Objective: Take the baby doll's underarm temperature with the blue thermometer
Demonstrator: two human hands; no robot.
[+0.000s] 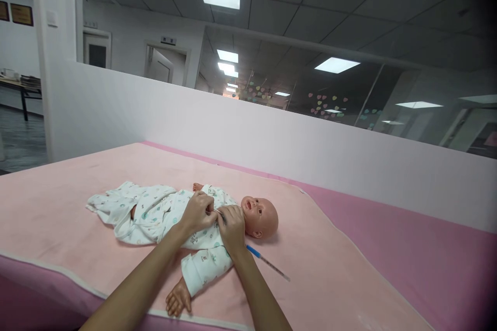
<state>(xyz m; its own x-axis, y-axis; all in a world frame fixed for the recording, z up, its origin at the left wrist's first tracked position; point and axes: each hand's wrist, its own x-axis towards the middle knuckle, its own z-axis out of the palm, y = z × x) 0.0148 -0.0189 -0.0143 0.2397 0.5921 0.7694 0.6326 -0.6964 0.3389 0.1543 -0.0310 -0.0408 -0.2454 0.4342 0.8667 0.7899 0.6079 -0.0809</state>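
Observation:
A bald baby doll (266,217) lies on its back with its head to the right, wearing a white romper (155,212) with a small green and brown print. At the chest, just below the chin, my left hand (199,211) pinches the romper's front with bent fingers. Close beside it, my right hand (232,222) is closed on the cloth at the neckline; the fingertips of both hands are partly hidden. A small dark spot shows between them. One doll arm stretches toward me, its hand (178,297) bare. The romper's leg end lies loose at the left.
A thin clear stick with a blue end (267,262), like a thermometer, lies by my right forearm. Beneath everything is a pink padded mat (70,207) over a darker pink surface (407,238). A white low wall (272,134) with glass above it stands behind.

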